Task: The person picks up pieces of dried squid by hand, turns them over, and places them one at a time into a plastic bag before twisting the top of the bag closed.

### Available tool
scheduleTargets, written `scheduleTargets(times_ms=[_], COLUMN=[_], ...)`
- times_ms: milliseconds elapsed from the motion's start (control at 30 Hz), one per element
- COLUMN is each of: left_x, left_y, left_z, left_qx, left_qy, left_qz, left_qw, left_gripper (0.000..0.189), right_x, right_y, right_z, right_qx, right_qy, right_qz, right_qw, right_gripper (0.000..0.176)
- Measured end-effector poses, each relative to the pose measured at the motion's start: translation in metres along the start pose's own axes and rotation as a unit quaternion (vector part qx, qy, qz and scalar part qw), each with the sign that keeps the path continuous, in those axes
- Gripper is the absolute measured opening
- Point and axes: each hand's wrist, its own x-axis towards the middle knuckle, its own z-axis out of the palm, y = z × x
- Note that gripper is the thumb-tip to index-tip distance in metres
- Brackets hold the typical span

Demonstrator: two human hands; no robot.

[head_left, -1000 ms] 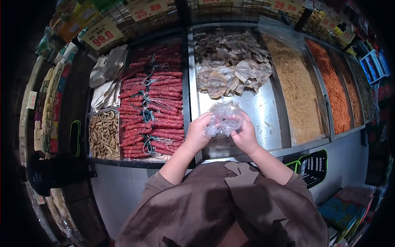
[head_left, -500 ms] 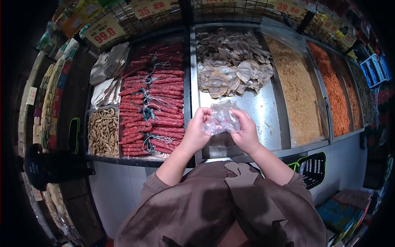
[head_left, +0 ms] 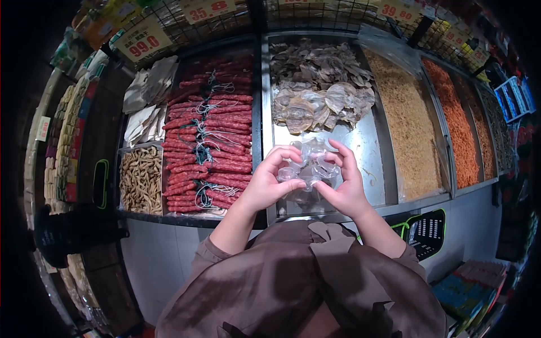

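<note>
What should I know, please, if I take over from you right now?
Left hand: fingertips pinching the clear plastic bag on its left side.
Right hand: pinching the same bag on its right side.
The bag is crumpled, above the bare near end of the steel tray; dried flat fish lie piled at its far end, red sausages in the bin to the left.
Done: bag in hand. Left: it looks not yet opened, and appears empty.

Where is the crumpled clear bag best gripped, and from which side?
The plastic bag is probably best pinched at its outer edges, one from each side, as the left hand and right hand do: it is thin, limp film, bunched in the middle.
</note>
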Motion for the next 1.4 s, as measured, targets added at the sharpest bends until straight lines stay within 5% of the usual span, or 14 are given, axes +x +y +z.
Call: scheduleTargets(times_ms=[33,67,133,267,367,433,467,600,733,800,1033,1200,1267,1400], left_x=[-0.001,-0.003,-0.009,-0.011,-0.004,0.004,0.004,0.002,0.001,0.003,0.005,0.015,0.026,0.031], left_y=[0.009,0.007,-0.002,-0.010,-0.012,-0.015,-0.013,-0.035,-0.034,-0.028,-0.018,-0.043,-0.049,-0.021], left_z=[0.003,-0.003,-0.019,-0.023,-0.009,0.001,0.009,0.019,0.016,0.014,0.026,0.024,0.022,0.019], left_qx=[-0.148,-0.147,0.110,0.363,0.350,0.254,0.229,0.291,0.296,0.259,0.340,0.324,0.227,0.294], left_qy=[0.033,0.033,0.012,-0.029,-0.032,-0.037,-0.023,-0.006,0.013,0.027,0.014,0.049,0.095,0.076], left_qz=[-0.086,-0.086,-0.082,-0.020,0.020,-0.003,-0.001,0.024,0.020,-0.003,0.001,-0.028,-0.005,0.019], left_qw=[0.985,0.985,0.991,0.931,0.936,0.966,0.973,0.956,0.955,0.965,0.940,0.944,0.969,0.953], left_gripper=[0.086,0.086,0.127,0.141,0.123,0.101,0.075,0.044,0.044,0.043,0.040,0.027,0.018,0.018], right_x=[0.001,0.002,0.003,0.006,0.011,0.014,0.013,0.000,-0.005,-0.004,-0.007,-0.007,-0.005,-0.013], right_y=[-0.005,-0.012,-0.006,0.001,0.014,0.015,0.013,0.022,0.010,-0.004,0.029,0.015,0.012,0.022], right_z=[-0.003,-0.008,-0.019,-0.025,-0.016,-0.008,0.000,0.016,0.017,0.020,0.010,0.004,0.002,-0.019], right_qx=[0.000,-0.108,-0.247,-0.302,-0.263,-0.296,-0.303,-0.307,-0.246,-0.044,-0.255,-0.127,-0.063,-0.073], right_qy=[-0.001,0.001,-0.020,-0.064,-0.060,-0.102,-0.061,-0.084,-0.057,0.049,0.001,-0.050,0.023,0.056], right_qz=[0.000,-0.027,-0.031,-0.014,0.019,-0.088,-0.141,-0.110,-0.050,0.012,-0.048,0.047,-0.003,0.043], right_qw=[1.000,0.994,0.968,0.951,0.963,0.946,0.940,0.942,0.966,0.998,0.966,0.990,0.998,0.995], right_gripper=[0.090,0.104,0.133,0.134,0.106,0.055,0.022,0.021,0.021,0.021,0.016,0.029,0.037,0.040])
